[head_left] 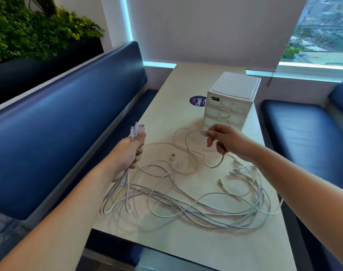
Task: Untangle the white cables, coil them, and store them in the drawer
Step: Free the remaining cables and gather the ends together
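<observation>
The table (186, 249) carries everything. Across its near half sprawl the cables (196, 211), a loose white tangle whose long run lies left to right, from the table's left edge to a sagging loop at the right edge. Behind them, toward the window, stands the drawer unit (233, 98) with all its drawers closed and nothing stored in it yet.

The left hand (127, 155) is raised at the left edge of the table, fist curled round a bunch of strands, with their plugs (137, 130) sticking up out of the top of the fist. From under the fist the strands drop to the table and fan out rightward into the tangle.

The right hand (223, 140) is held up just in front of the unit's lowest drawer. Thumb and forefinger pinch one strand, and a loop of it (178, 137) arcs away to the left, while another length hangs below the curled fingers.

So the held ends sit at the left and the free ends (235, 171) lie on the table at the right, just under the right forearm — the right hand is the nearer one to them. One USB plug (173, 155) lies loose between the hands. Drawing strands out would probably go best rightward, along the run and away from the left fist. The crossings in the middle may snag — the sorting looks barely begun.
</observation>
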A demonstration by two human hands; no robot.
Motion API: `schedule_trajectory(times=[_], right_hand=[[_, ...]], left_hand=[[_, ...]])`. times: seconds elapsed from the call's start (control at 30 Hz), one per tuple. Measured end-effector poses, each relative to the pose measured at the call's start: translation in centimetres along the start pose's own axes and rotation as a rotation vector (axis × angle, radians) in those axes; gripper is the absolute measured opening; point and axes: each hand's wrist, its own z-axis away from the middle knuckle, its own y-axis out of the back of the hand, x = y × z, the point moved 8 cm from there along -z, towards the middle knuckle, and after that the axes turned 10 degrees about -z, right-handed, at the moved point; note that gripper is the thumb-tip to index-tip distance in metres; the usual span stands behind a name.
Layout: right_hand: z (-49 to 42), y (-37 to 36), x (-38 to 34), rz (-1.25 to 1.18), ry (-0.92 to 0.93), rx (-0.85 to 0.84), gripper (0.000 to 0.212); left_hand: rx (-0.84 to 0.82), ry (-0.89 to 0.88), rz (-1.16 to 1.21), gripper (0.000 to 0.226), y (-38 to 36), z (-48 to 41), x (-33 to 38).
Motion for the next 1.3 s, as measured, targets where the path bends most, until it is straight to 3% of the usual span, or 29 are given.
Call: schedule_trajectory(times=[0.13,0.33,0.57,0.73,0.97,1.1,1.3], right_hand=[[1.0,-1.2,-3.7,-0.182,0.094,-0.041,0.016],[1.8,-4.8,-6.4,-0.238,0.203,-0.117,0.011],[2.5,-8.2,-7.3,-0.112,0.314,-0.207,0.011],[3.0,-10.1,-5.7,0.048,0.282,-0.311,0.014],[3.0,-10.5,-2.5,0.245,0.129,-0.350,0.034],[3.1,-9.9,-1.7,0.244,0.046,-0.380,0.026],[3.1,-11.4,-3.0,0.147,0.098,-0.377,0.016]], left_hand=[[0.008,0.002,0.149,0.035,0.0,0.1,0.3],[-0.002,0.011,0.328,0.030,-1.0,0.2,0.5],[0.021,0.060,0.494,0.032,-1.9,0.3,0.5],[-0.094,0.002,0.698,0.036,-2.7,0.7,2.0],[0.043,-0.054,0.689,0.021,-1.4,0.2,2.1],[0.095,-0.099,0.626,0.014,-1.2,0.5,2.4],[0.119,-0.159,0.516,0.007,-2.1,1.5,3.4]])
